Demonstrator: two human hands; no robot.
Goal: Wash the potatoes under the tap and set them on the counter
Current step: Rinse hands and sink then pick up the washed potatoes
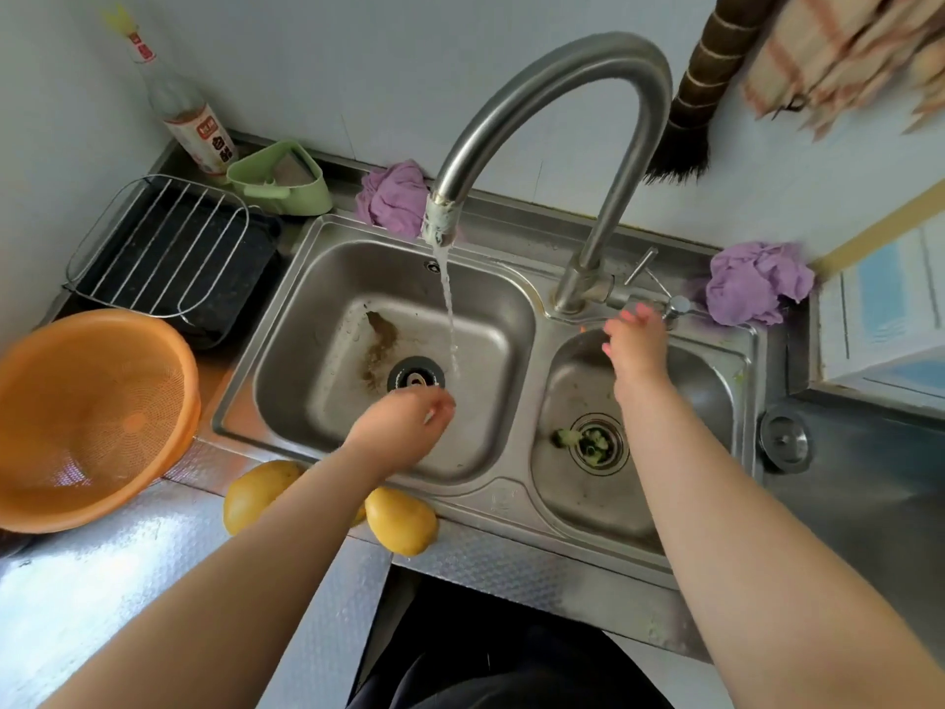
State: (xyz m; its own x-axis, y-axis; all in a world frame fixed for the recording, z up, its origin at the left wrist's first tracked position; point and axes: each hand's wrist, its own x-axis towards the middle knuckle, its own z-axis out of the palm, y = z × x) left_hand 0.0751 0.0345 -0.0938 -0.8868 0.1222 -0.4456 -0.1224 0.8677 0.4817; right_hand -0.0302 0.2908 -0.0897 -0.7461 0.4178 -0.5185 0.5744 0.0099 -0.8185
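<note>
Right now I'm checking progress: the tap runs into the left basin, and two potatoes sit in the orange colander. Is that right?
Not quite. The head view shows water from the tap running into the left basin, but the two potatoes sit on the counter edge in front of the sink, partly under the left forearm, not in the orange colander.

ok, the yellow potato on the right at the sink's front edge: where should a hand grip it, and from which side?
Probably across the middle of the right yellow potato, from above. It lies on its side on the embossed metal counter, oval, with its top and near side exposed. The left forearm crosses its left end, so the left hand, holding nothing over the steel sink basin, would come back and down.
</note>
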